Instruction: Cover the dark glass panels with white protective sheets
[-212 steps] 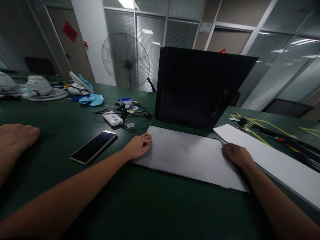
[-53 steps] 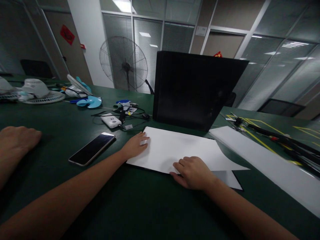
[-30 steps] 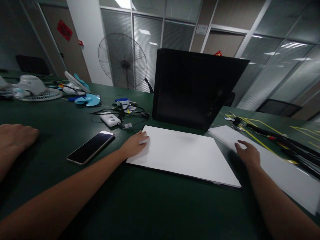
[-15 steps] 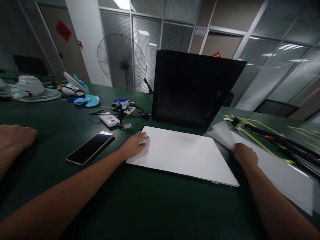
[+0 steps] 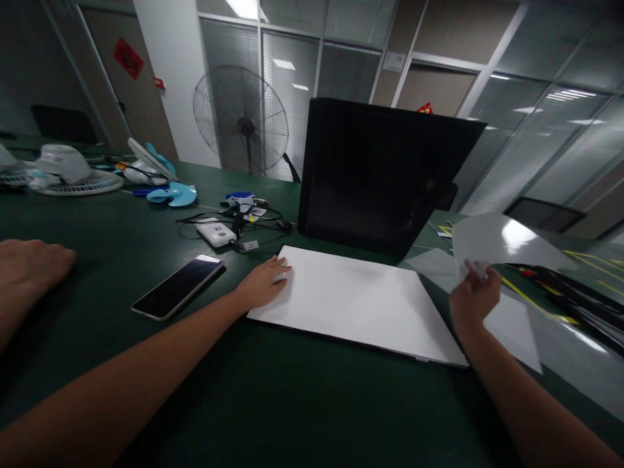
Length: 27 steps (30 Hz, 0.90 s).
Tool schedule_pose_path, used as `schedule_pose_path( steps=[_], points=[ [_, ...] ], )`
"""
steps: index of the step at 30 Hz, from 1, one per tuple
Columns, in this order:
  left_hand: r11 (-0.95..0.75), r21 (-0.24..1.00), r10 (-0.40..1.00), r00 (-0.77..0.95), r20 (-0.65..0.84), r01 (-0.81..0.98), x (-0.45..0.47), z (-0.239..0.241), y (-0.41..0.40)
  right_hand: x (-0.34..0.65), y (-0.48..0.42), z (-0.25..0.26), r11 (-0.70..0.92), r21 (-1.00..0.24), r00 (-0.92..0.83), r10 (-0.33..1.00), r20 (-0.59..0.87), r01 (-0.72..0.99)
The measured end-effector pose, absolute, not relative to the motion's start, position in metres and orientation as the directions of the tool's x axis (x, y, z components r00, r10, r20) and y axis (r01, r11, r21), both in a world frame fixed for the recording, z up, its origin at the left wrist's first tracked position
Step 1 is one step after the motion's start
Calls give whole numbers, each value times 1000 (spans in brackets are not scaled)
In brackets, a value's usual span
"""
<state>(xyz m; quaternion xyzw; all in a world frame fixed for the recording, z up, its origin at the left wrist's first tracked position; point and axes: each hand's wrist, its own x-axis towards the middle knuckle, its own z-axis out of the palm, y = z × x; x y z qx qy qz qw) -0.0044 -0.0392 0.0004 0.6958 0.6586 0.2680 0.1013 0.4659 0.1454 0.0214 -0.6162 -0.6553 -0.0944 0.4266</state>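
Observation:
My left hand [image 5: 263, 284] lies with its fingers spread on the left end of a white rectangular panel [image 5: 353, 305], which rests flat on the green table and has a thin dark edge. To the right of the panel, my right hand [image 5: 472, 300] pinches the near corner of a thin, glossy translucent sheet [image 5: 507, 240]. That sheet is raised and curved, with light reflecting off it. Beneath it, a white sheet [image 5: 511, 328] lies on the table. Directly behind the panel, a large black panel [image 5: 370, 179] stands tilted.
Left of my forearm lies a smartphone [image 5: 178, 287]. Behind it are a white device [image 5: 216, 232] and tangled cables. Another person's hand [image 5: 36, 263] rests at the left. Fan parts [image 5: 173, 194] sit farther back. Black strips [image 5: 580, 302] lie at the right.
My right hand has lifted the translucent sheet off the stack on the right, so it now curves up and the white sheet below shows more. My left hand stays on the panel.

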Motion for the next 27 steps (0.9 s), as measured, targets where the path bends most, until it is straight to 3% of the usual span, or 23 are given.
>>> schedule_pose_path(
  steps=[2, 4, 7, 9, 15, 20, 27],
  points=[
    [-113, 485, 972, -6, 236, 867, -4, 1, -39, 446, 131, 25, 310, -331, 29, 690, 723, 891],
    [-106, 485, 973, -9, 230, 868, -4, 1, -39, 426, 115, 27, 491, -186, -233, 671, 704, 851],
    [-92, 517, 973, -35, 230, 851, -3, 1, -39, 394, 90, 27, 778, 22, -679, 533, 505, 627],
    [-80, 557, 970, -65, 236, 827, -2, 1, -40, 375, 73, 25, 873, 93, -831, 416, 370, 479],
    [-17, 742, 943, -237, 236, 670, -4, 0, -40, 348, 39, 32, 938, 164, -939, 270, 213, 307],
    [1, 642, 964, -171, 203, 767, -8, -2, -38, 344, 24, 43, 960, 135, -957, 218, 190, 245],
    [3, 570, 966, -149, 210, 822, -11, -5, -37, 346, 22, 45, 983, 5, -959, 181, 217, 186]
  ],
)
